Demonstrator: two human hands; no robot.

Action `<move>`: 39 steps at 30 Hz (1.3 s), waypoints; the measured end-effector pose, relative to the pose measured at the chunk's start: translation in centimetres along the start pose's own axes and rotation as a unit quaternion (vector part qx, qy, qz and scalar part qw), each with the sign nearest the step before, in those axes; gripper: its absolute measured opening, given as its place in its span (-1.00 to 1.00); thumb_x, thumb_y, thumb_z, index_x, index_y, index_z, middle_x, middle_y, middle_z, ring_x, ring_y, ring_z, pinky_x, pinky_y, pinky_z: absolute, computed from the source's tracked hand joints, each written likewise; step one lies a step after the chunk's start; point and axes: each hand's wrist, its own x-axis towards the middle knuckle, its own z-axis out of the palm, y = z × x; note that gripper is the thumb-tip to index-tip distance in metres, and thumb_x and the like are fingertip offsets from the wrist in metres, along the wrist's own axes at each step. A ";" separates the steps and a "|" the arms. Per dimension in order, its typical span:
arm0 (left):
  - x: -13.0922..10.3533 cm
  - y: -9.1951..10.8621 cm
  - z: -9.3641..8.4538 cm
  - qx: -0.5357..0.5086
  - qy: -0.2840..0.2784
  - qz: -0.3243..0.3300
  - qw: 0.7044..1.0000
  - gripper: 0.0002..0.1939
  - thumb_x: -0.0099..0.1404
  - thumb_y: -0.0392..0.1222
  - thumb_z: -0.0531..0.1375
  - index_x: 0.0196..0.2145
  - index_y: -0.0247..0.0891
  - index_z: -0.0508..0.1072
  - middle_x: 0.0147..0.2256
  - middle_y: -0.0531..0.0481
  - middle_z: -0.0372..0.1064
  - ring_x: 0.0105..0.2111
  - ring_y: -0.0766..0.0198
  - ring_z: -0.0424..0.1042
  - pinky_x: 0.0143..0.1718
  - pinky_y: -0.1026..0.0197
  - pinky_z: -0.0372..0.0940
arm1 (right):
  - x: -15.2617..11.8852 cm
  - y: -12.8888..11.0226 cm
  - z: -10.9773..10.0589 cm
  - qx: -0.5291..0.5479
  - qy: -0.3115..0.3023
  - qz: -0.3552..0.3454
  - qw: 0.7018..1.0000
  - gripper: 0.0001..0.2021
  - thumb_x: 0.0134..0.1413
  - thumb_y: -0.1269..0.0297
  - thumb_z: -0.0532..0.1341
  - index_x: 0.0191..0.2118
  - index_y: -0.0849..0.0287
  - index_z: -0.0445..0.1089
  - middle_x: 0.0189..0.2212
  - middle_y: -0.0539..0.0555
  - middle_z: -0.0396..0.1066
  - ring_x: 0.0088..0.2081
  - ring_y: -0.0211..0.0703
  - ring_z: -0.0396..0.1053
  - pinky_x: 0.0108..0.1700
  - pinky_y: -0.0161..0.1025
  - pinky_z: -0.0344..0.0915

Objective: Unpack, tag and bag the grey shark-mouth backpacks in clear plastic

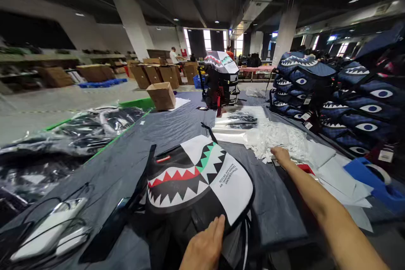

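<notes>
Long table, draped in dark grey cloth, matte and creased. Right edge: stacked navy bags, shark teeth and eyes printed, padded fabric. Left edge: black goods in glossy plastic sleeves. Far end: one upright bag, same shark print.

Near centre: backpack flat on its back, long axis running away from the body, smooth black-and-white panel with red and green teeth. Left hand on its near rim, palm down, fingers spread, gripping nothing.

Right of the backpack: heap of white paper tags, thin and loose. Right hand at its near edge, fingers curled on the tags; pinch hidden, cannot tell.
</notes>
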 end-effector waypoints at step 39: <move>11.2 -11.7 -11.5 0.141 0.046 -0.027 0.988 -0.50 0.53 0.03 -0.02 -0.44 -0.27 0.46 -0.58 0.01 0.45 -0.58 0.27 0.40 -0.49 0.19 0.01 | -24.8 -20.3 -9.1 0.196 0.440 -0.585 0.653 -0.68 0.34 0.33 0.10 0.13 -0.07 0.37 -0.11 0.05 0.54 -0.28 -0.22 0.51 -0.34 -0.29 0.47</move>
